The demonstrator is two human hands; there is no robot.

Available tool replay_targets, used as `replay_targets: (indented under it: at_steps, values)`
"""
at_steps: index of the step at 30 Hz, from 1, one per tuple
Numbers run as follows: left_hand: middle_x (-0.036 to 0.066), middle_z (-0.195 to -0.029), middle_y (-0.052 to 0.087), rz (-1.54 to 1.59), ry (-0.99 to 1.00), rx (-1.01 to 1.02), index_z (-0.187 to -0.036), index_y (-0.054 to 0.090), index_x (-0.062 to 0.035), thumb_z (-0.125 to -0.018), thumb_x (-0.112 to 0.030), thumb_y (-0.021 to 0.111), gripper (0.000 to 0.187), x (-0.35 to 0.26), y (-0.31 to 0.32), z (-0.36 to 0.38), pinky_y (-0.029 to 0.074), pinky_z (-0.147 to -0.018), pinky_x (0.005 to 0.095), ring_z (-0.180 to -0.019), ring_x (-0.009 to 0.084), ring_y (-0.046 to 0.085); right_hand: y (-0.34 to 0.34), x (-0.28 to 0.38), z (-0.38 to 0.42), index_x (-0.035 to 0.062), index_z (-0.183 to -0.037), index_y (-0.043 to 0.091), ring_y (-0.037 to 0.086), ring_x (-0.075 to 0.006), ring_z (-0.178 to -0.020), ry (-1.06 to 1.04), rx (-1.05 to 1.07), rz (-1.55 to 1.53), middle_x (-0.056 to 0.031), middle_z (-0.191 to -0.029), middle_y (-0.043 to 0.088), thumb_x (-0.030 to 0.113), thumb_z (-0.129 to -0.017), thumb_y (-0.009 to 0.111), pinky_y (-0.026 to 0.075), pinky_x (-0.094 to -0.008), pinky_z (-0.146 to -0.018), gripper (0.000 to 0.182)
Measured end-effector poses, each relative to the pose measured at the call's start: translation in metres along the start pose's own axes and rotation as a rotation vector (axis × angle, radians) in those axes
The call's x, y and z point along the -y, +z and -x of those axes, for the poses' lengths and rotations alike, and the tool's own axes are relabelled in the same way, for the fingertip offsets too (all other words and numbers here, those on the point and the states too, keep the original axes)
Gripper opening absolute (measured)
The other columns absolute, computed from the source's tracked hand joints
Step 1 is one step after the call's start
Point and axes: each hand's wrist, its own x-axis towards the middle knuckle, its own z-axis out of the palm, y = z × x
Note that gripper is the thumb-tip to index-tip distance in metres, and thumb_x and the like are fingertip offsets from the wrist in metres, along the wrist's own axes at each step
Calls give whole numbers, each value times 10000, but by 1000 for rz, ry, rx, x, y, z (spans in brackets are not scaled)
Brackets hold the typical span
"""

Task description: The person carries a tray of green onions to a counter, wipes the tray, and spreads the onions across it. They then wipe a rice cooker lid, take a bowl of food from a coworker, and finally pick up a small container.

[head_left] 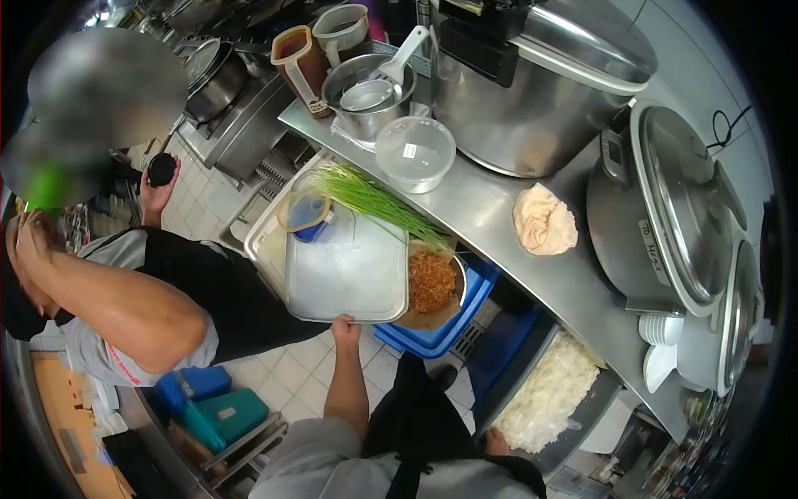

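Observation:
My left hand (346, 332) is closed on the near edge of a pale rectangular tray (347, 279). A blue container with a yellowish rim (309, 218) sits at the tray's far left corner. Long green chives (374, 198) lie along its far side. Right of the tray is a bowl of brown minced food (431, 283), above a blue bin (465, 320). Low on the right, my right hand (496, 442) grips the near edge of a grey tub (586, 424) holding white cooked rice (549, 395); its fingers are partly hidden.
A steel counter (490, 208) carries large rice cookers (532, 91), a crumpled cloth (544, 219), a lidded clear tub (415, 154), a pot with a white scoop (370, 96) and jugs (301, 66). A co-worker (199, 274) stands close on the left, holding a black round object (161, 170).

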Motion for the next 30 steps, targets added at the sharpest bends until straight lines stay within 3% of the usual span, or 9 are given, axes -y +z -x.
replay_targets:
  at_steps: [5,10,12,14,20,23,24,30]
  values:
    - [78,-837,450,-54,79,-112,-707,445,-13,-588,80,470,153,13,-16,21,459,-760,365,-791,236,503,-4,7,2,84,-962,602,578,-329,-943,-1,-31,-6,-134,-959,568,338,-635,805,498,-436,-788,461]
    - [59,-808,443,-303,90,-59,-697,448,-22,-586,80,472,153,32,-84,58,443,-704,333,-738,213,482,-2,5,2,56,-910,607,593,-321,-856,-86,-88,-7,-129,-893,575,391,-643,820,498,-425,-733,479]
    - [61,-790,455,-271,80,-57,-699,453,-24,-583,86,470,160,43,-96,71,449,-687,337,-730,223,496,3,-1,-1,51,-880,609,595,-324,-820,-160,-143,1,-128,-865,576,403,-651,818,495,-429,-709,469]
    - [67,-786,473,-94,28,-89,-721,466,-21,-581,93,465,181,52,-96,105,457,-682,347,-735,240,514,8,-5,1,49,-840,610,593,-339,-783,-212,-178,-47,-138,-826,577,403,-683,803,490,-441,-684,433]
    - [114,-934,526,-101,-20,-5,-987,500,31,-573,114,463,423,64,-166,174,475,-848,387,-899,302,550,-10,11,8,27,-825,623,584,-356,-784,-193,-188,-120,-158,-828,591,371,-719,775,478,-435,-696,390]
    - [122,-885,540,-94,-35,-9,-938,525,34,-572,118,469,380,66,-153,259,493,-810,390,-852,305,567,-7,16,10,22,-821,625,584,-350,-778,-204,-230,-172,-157,-814,591,346,-727,769,475,-430,-694,367]
    - [122,-812,538,-37,-2,-49,-828,535,32,-573,116,472,275,73,-167,270,503,-748,384,-788,301,578,-8,17,12,21,-818,626,584,-348,-775,-207,-248,-183,-156,-806,589,335,-731,766,474,-429,-693,355]
    - [119,-771,528,-40,-21,-40,-758,533,26,-555,103,476,225,89,-247,376,501,-731,371,-739,284,577,-2,13,9,14,-795,594,579,-335,-740,-236,-246,-168,-147,-770,590,276,-758,743,445,-436,-658,303]
